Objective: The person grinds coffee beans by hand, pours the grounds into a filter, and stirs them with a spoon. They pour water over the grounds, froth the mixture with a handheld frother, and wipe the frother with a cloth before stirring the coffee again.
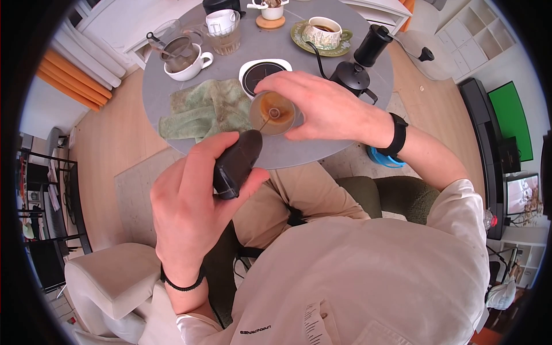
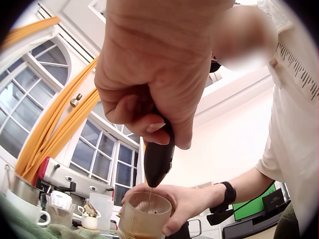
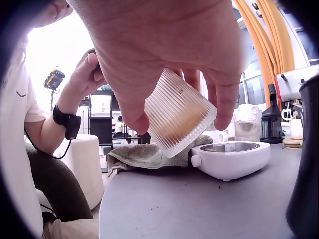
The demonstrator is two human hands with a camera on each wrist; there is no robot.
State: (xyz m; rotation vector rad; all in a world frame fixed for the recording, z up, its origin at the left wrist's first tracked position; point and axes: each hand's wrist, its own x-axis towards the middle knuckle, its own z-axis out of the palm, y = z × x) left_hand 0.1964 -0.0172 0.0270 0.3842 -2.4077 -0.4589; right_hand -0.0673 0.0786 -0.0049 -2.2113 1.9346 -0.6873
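A black handheld frother (image 1: 237,165) is gripped by my left hand (image 1: 187,198), its thin metal shaft reaching down into a ribbed glass (image 1: 260,122). My right hand (image 1: 330,108) holds that glass around its side; in the right wrist view the glass (image 3: 177,114) is tilted above the table, with light brown liquid low inside. Seen from the left wrist, the frother (image 2: 159,162) points down into the glass (image 2: 144,214). A green cloth (image 1: 204,109) lies beside the glass, and a white round device with a dark top (image 1: 263,75) stands just behind it.
On the grey table (image 1: 230,69) stand a white cup with a strainer (image 1: 187,68), a clear glass (image 1: 224,43), a patterned cup of dark liquid (image 1: 324,35) on a green saucer, a black kettle (image 1: 351,77) and a black grinder (image 1: 374,45).
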